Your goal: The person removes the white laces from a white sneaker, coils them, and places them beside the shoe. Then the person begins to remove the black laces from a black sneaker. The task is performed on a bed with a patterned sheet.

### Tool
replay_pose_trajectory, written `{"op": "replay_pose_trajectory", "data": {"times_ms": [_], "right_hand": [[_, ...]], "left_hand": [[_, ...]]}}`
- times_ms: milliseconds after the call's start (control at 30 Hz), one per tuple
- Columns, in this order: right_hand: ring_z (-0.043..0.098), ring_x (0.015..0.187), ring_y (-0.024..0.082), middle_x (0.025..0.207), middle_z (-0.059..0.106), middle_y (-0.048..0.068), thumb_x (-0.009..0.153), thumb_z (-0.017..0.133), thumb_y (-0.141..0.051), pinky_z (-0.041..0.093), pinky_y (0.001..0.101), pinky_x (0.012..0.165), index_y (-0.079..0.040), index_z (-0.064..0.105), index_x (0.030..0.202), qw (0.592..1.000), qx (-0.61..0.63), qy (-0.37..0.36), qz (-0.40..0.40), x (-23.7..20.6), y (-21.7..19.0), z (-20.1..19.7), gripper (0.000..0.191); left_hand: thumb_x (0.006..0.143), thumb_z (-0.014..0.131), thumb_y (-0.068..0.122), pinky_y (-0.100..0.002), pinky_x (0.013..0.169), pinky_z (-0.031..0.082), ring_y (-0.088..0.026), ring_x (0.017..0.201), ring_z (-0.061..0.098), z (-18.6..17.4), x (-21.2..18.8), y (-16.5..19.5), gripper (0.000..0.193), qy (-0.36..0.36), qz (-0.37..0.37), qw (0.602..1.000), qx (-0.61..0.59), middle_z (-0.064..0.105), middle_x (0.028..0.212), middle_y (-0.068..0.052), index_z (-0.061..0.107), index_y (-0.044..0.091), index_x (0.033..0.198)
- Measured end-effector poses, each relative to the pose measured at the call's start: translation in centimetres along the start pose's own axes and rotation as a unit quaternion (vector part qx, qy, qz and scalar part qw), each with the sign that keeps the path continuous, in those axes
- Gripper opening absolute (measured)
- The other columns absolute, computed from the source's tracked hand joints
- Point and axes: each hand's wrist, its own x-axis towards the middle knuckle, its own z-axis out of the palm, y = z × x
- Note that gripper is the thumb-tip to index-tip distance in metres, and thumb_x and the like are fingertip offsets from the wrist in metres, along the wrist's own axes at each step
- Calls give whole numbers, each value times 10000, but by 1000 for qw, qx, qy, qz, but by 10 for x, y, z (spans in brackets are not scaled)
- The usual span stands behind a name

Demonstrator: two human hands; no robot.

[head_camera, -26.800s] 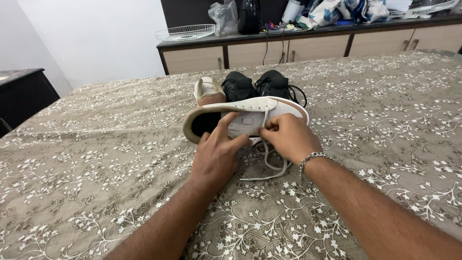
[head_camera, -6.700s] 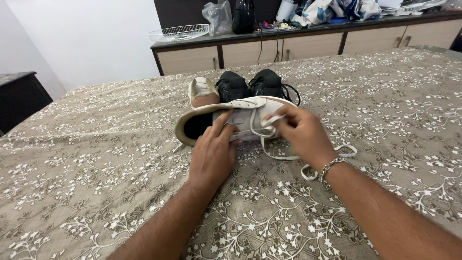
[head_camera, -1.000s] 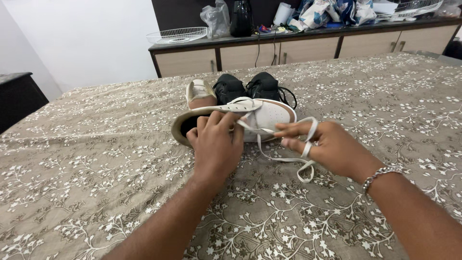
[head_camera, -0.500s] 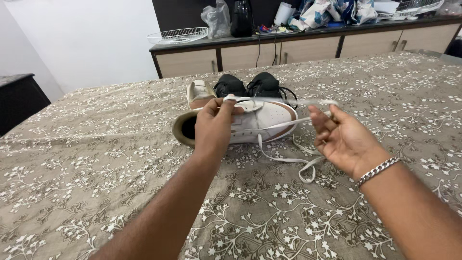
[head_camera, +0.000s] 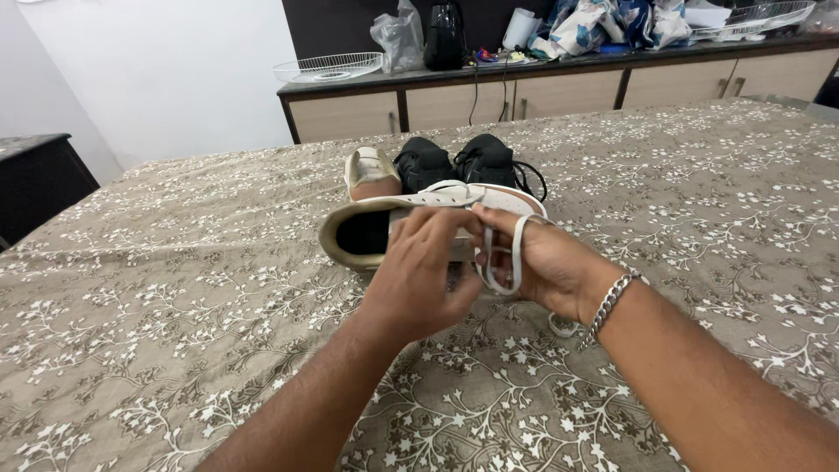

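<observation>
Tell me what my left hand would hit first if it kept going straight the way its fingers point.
Likely the white shoe: the left hand already rests its fingers on its side. Beyond it sit the black shoes, though depth is unclear.

Both hands meet ahead, left hand (head_camera: 419, 271) fingers curled downward, right hand (head_camera: 542, 267) pinching, forearms converging.

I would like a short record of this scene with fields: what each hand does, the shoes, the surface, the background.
left hand: left hand rests on the white sneaker, lying on its side
right hand: right hand holds a loop of the white lace; a metal bracelet on the wrist
other shoes: second white sneaker and black pair behind
surface: floral cloth
background: cabinet with wire basket, bags
</observation>
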Motion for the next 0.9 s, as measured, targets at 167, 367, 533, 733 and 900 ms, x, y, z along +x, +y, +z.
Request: {"op": "replay_pose_trajectory", "data": {"times_ms": [167, 367, 533, 733, 900], "right_hand": [[631, 861, 47, 966, 657, -49, 970, 610, -310, 537, 245, 720, -171, 648, 1338, 971, 94, 39, -215, 13, 5, -9, 395], [701, 872, 109, 1047, 717, 18, 921, 679, -230, 567, 271, 701, -189, 561, 1398, 905, -205, 235, -291, 23, -1, -19, 493], [731, 859, 259, 1028, 757, 96, 923, 720, -319, 568, 416, 748, -170, 734, 1232, 770, -503, 316, -233, 14, 4, -25, 344], [726, 787, 263, 958, 779, 120, 923, 711, -451, 559, 410, 741, -138, 798, 1120, 796, -518, 233, -209, 17, 10, -24, 380], [683, 712, 101, 836, 817, 41, 903, 711, -449, 545, 307, 677, -82, 824, 1065, 926, -338, 105, -133, 15, 20, -5, 416]], "left_hand": [[810, 733, 192, -466, 1006, 410, -318, 1186, 520, 2, -8, -15, 516, 11, -134, 987, 89, 493, 1305, -152, 512, 61, 1258], [866, 730, 202, -479, 942, 525, -357, 1131, 580, 7, -19, -22, 472, 34, -137, 983, 117, 425, 1346, -192, 551, 60, 1278], [949, 692, 250, -415, 872, 572, -302, 1086, 630, 11, -24, -23, 502, -7, -204, 972, 116, 401, 1371, -165, 511, 61, 1376], [892, 711, 227, -444, 889, 568, -310, 1125, 630, 12, -28, -19, 604, 30, -159, 970, 184, 437, 1425, -147, 513, 71, 1441], [906, 705, 258, -436, 801, 591, -284, 1108, 644, 11, -23, -16, 613, 9, -202, 963, 176, 430, 1478, -90, 495, 87, 1456]]}}
